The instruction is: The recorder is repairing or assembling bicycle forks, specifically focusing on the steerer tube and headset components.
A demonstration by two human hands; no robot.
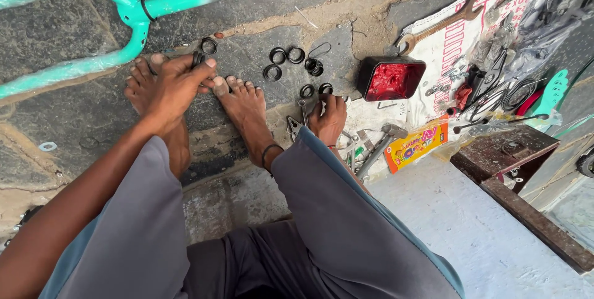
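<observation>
My left hand [175, 86] rests over my left foot and pinches a small black ring [198, 59] between its fingertips, close to the teal bicycle frame [127, 11]. My right hand [328, 118] is down on the ground beside my right foot [244, 104], its fingers curled over small metal parts near a pair of pliers [296, 126]; what it grips is hidden. Several black rings and bearing cups [291, 58] lie on the stone floor just past my toes.
A red tin of grease [391, 79] sits to the right of the rings. A hammer [380, 147], a large spanner [442, 24], an orange packet [416, 145] and loose tools lie on a printed sack. A dark wooden stool [513, 157] stands at the right.
</observation>
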